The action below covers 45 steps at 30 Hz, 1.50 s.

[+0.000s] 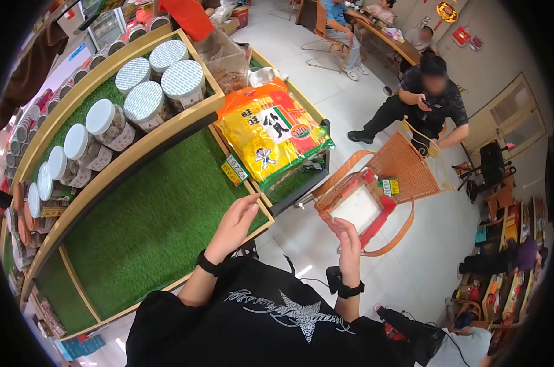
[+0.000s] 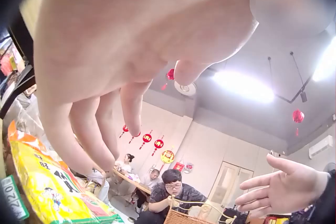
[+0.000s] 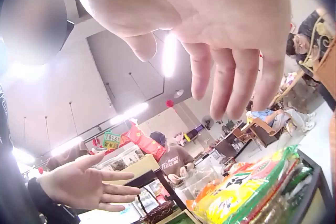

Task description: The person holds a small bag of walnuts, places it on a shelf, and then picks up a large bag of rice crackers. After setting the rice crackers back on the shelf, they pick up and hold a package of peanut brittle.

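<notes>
My left hand [image 1: 234, 225] hovers over the front corner of the green-lined display shelf [image 1: 148, 214], fingers extended and holding nothing. To its right, my right hand [image 1: 349, 254] is raised beside a wicker chair [image 1: 405, 165], palm turned inward, also holding nothing. Beyond the left hand lies a yellow and orange snack bag [image 1: 271, 131] on a smaller green-lined stand, touched by neither hand. In the left wrist view, the left hand [image 2: 136, 40] fills the top, the bag [image 2: 50, 182] below it. The right wrist view shows the right hand [image 3: 210, 29] above the bag [image 3: 244, 187].
White-lidded jars [image 1: 145, 104] line the raised shelf at left. A price tag [image 1: 234, 170] stands by the bag. On the wicker chair sits a red-edged box [image 1: 359, 211]. A seated person [image 1: 432, 101] is behind the chair; others sit at a table [image 1: 387, 37] farther back.
</notes>
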### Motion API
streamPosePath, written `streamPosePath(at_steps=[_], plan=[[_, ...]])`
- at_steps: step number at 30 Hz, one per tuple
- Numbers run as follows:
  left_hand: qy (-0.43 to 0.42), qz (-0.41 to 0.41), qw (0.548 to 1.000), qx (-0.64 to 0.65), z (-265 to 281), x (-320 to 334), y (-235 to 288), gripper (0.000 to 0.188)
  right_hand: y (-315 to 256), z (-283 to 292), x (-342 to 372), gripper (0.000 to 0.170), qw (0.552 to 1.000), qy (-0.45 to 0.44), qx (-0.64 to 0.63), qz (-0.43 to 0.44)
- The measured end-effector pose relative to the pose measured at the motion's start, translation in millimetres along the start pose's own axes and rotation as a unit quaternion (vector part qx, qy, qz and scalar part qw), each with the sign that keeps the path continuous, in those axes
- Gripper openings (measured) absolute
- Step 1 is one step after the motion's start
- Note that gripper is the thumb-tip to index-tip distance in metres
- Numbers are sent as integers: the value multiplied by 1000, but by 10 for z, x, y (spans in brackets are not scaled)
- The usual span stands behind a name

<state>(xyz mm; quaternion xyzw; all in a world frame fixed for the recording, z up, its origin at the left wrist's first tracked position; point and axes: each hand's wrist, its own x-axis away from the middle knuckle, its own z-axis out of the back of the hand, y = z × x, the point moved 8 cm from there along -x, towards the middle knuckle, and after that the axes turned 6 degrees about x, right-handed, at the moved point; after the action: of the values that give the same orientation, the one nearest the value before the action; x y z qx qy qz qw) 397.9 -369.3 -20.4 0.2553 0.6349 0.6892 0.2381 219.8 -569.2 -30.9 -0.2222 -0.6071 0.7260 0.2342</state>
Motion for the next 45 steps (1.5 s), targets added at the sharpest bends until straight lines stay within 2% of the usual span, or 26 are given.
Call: streamPosePath(at_steps=[6, 9, 14, 18, 21, 23, 26, 27, 28, 29, 31, 33, 35, 37, 38, 39, 41, 42, 44, 45], plan=[[40, 5, 999, -20, 223, -289, -18, 36, 155, -274, -439, 31, 999, -28, -8, -30], [83, 40, 995, 25, 335, -297, -190, 36, 236, -427, -656, 30, 996, -77, 17, -45], [161, 80, 984, 2, 430, -382, -357, 37, 482, -478, -1291, 29, 986, -151, -14, -73], [235, 85, 968, 25, 373, -533, -310, 37, 236, -476, -2036, 28, 977, -207, 42, -6], [278, 85, 956, 39, 256, -721, -311, 37, 223, -459, -2572, 28, 972, -235, 5, 10], [299, 85, 949, 43, 198, -852, -389, 37, 210, -436, -2870, 28, 969, -241, 42, 23], [302, 133, 924, 194, 58, -1075, -748, 42, 364, -386, -3280, 28, 966, -245, 74, 33], [312, 134, 920, 196, 35, -1130, -866, 42, 499, -347, -3429, 28, 962, -236, 126, 46], [338, 182, 896, 223, 13, -1156, -1082, 44, 579, -308, -3569, 28, 956, -224, 177, 61], [361, 228, 869, 248, 2, -1174, -1287, 46, 611, -285, -3659, 28, 955, -231, 174, 64], [373, 221, 870, 235, -2, -1268, -1565, 48, 693, -208, -3795, 27, 970, -230, 78, 32], [396, 267, 844, 242, -32, -1256, -1959, 46, 711, -160, -3894, 26, 974, -224, 34, 14], [426, 277, 825, 247, -46, -1274, -2162, 42, 943, -95, -4046, 27, 976, -214, 27, -30], [414, 262, 801, 344, -113, -1323, -2501, 40, 1394, -93, -4217, 29, 973, -213, 68, -63], [418, 228, 806, 352, -106, -1356, -2603, 39, 1717, -75, -4298, 30, 967, -208, 108, -97], [414, 216, 814, 346, -118, -1409, -2506, 39, 2044, -131, -4369, 37, 949, -262, 144, -99], [410, 226, 815, 342, -99, -1441, -2592, 38, 2683, -196, -4403, 46, 944, -268, 160, -108], [415, 222, 813, 343, -107, -1469, -2512, 38, 2659, -217, -4360, 46, 943, -274, 160, -105], [442, 269, 789, 333, -133, -1450, -2321, 41, 2644, -259, -4193, 54, 934, -261, 196, -142], [446, 266, 788, 330, -116, -1454, -2319, 41, 2808, -254, -4244, 55, 941, -254, 192, -116]])
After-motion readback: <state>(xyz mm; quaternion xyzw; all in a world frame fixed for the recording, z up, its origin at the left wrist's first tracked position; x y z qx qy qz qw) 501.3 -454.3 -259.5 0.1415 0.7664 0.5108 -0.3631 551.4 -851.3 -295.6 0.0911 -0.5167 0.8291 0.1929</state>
